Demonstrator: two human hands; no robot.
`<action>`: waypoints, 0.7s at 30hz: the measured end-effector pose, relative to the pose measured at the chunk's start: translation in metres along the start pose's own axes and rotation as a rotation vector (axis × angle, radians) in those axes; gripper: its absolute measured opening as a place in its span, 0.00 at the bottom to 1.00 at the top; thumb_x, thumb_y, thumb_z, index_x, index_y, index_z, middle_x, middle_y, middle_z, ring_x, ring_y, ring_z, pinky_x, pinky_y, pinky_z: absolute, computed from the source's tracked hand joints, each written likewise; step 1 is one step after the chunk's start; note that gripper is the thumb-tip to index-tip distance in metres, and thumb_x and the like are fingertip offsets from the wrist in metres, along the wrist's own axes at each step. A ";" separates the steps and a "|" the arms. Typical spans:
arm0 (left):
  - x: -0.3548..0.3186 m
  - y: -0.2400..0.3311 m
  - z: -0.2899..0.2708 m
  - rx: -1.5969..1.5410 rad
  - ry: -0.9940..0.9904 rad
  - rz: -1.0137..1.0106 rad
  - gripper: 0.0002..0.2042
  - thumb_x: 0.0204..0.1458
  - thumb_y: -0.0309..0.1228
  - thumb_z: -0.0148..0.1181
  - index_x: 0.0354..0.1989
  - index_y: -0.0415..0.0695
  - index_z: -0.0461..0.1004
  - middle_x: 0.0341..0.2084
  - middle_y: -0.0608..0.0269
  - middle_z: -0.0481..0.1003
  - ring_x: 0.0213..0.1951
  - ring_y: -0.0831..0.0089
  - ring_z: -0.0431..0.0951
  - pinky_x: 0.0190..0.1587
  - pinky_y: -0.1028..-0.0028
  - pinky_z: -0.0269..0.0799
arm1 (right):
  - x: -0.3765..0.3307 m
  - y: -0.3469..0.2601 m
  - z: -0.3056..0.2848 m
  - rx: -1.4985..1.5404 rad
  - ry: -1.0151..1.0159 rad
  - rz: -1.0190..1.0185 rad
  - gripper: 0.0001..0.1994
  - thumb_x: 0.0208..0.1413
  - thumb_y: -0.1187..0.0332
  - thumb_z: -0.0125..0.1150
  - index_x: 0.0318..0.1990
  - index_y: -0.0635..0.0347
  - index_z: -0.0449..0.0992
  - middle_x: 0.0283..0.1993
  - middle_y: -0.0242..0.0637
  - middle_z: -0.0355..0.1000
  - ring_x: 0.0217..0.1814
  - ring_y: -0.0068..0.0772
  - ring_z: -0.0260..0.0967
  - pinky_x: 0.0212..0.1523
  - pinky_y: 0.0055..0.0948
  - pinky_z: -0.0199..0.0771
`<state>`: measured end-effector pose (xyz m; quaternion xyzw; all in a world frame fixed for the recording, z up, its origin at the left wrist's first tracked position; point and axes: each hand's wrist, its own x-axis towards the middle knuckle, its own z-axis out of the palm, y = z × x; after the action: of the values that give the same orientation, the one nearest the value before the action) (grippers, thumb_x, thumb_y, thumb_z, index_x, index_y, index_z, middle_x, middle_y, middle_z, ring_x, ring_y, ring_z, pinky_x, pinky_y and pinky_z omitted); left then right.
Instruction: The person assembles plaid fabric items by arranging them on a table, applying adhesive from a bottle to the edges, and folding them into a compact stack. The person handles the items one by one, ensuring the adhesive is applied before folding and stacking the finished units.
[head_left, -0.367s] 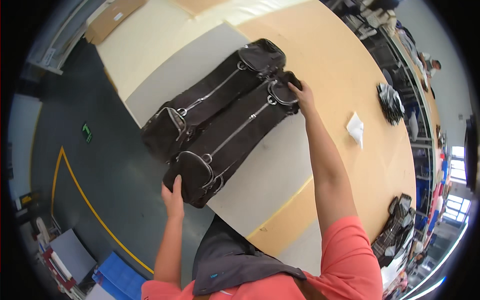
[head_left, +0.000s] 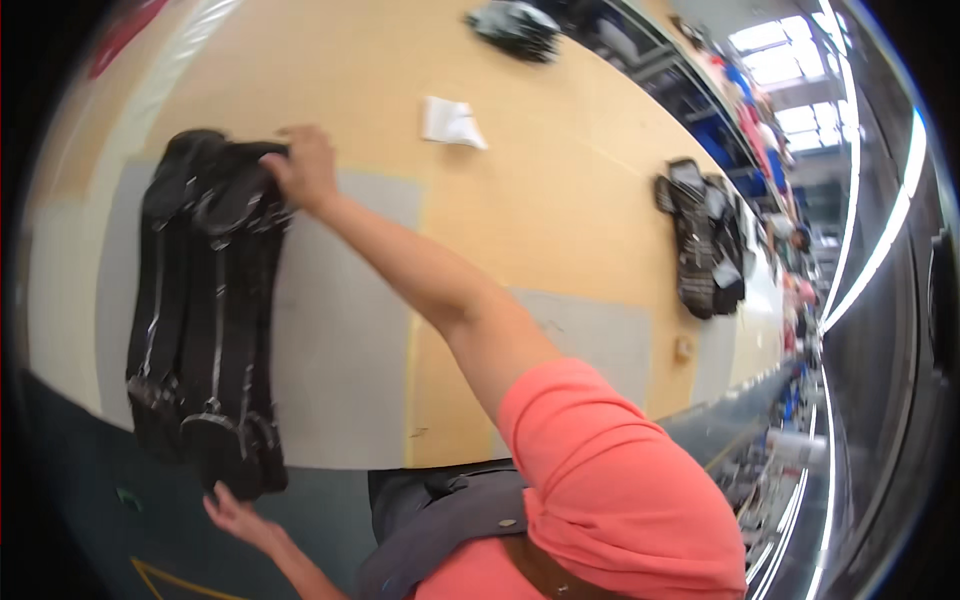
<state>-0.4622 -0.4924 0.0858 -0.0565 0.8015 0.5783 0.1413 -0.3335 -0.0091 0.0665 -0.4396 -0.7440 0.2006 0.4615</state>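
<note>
Two long black fabric bags lie side by side at the left, reaching past the table's near edge: a right one (head_left: 232,320) and a left one (head_left: 165,330). Each has a silvery zip line down its length and rounded zipped ends. My right hand (head_left: 308,172) is at the far end of the right bag, thumb against its corner and fingers spread apart. At its near end, my left hand (head_left: 238,518) has open fingers, with a fingertip against the rounded pocket. Motion blur softens both bags.
On the tan table (head_left: 560,220) with grey panels (head_left: 345,350) lies a crumpled white sheet (head_left: 452,122). A dark bundle (head_left: 515,30) sits at the far edge, a pile of dark patterned pieces (head_left: 700,240) at the right. Shelving (head_left: 650,60) runs behind the table.
My view has swung right, so the bags now appear at the far left and more upright. Both hands stay at the same bag's two ends, their fingers now spread more loosely.
</note>
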 end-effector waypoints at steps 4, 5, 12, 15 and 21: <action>-0.045 0.028 0.002 0.168 0.121 0.345 0.25 0.58 0.35 0.59 0.61 0.38 0.61 0.51 0.55 0.66 0.49 0.69 0.69 0.53 0.71 0.64 | -0.055 -0.004 -0.141 0.004 -0.093 -0.274 0.23 0.47 0.71 0.65 0.52 0.53 0.66 0.50 0.41 0.65 0.54 0.48 0.60 0.52 0.42 0.59; -0.056 0.031 0.007 0.177 0.128 0.432 0.25 0.58 0.35 0.59 0.60 0.38 0.62 0.51 0.56 0.66 0.48 0.69 0.68 0.53 0.71 0.64 | -0.075 0.014 -0.176 -0.032 -0.123 -0.269 0.23 0.48 0.72 0.64 0.52 0.52 0.66 0.52 0.40 0.65 0.55 0.46 0.60 0.54 0.42 0.59; -0.186 0.025 0.098 0.122 -0.282 0.709 0.19 0.59 0.28 0.56 0.57 0.35 0.63 0.52 0.58 0.65 0.53 0.71 0.64 0.56 0.74 0.61 | -0.185 0.159 -0.472 -0.570 0.062 0.083 0.22 0.49 0.72 0.61 0.54 0.54 0.67 0.55 0.41 0.65 0.59 0.45 0.60 0.59 0.44 0.58; -0.270 -0.005 0.132 0.219 -0.493 0.585 0.20 0.59 0.27 0.55 0.59 0.37 0.61 0.55 0.58 0.62 0.54 0.71 0.64 0.56 0.73 0.61 | -0.204 0.227 -0.604 -0.811 0.168 0.291 0.27 0.46 0.68 0.65 0.56 0.54 0.65 0.59 0.46 0.60 0.63 0.49 0.56 0.60 0.45 0.57; -0.444 -0.041 0.196 0.282 -0.873 0.366 0.24 0.54 0.27 0.58 0.59 0.40 0.60 0.57 0.57 0.60 0.57 0.68 0.62 0.53 0.69 0.64 | -0.185 0.345 -0.797 -1.126 0.338 0.432 0.41 0.42 0.59 0.71 0.63 0.57 0.56 0.64 0.54 0.54 0.66 0.56 0.51 0.62 0.50 0.54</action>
<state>0.0032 -0.3537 0.1207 0.3523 0.7349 0.4491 0.3662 0.5509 -0.0659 0.1219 -0.7816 -0.5466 -0.2055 0.2194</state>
